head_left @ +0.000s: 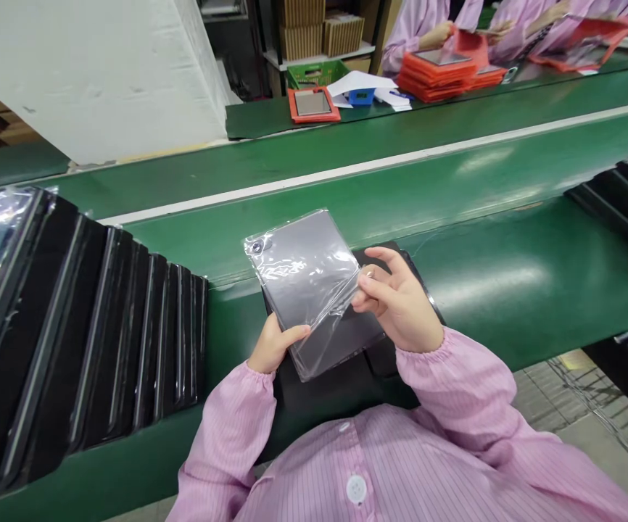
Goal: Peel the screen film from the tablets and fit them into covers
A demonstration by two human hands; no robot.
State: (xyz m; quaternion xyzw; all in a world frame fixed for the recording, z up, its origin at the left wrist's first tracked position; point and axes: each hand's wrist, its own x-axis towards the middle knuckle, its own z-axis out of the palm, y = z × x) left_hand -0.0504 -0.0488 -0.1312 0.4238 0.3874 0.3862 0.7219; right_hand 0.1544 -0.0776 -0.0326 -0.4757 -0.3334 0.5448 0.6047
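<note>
I hold a grey tablet in a clear plastic bag (pixel 306 279) over the near edge of the green table. My left hand (pixel 271 346) grips its lower left edge, thumb on top. My right hand (pixel 398 301) pinches the bag's loose flap at the tablet's right edge. A black case (pixel 341 384) lies under the tablet, against my pink smock.
A row of black cases in plastic (pixel 75 326) leans on the left. More black cases (pixel 626 199) lie at the right. A green conveyor belt (pixel 455 174) runs across. Beyond it are orange cases (pixel 436 72), a green basket (pixel 317 72) and co-workers' pink sleeves (pixel 417 29).
</note>
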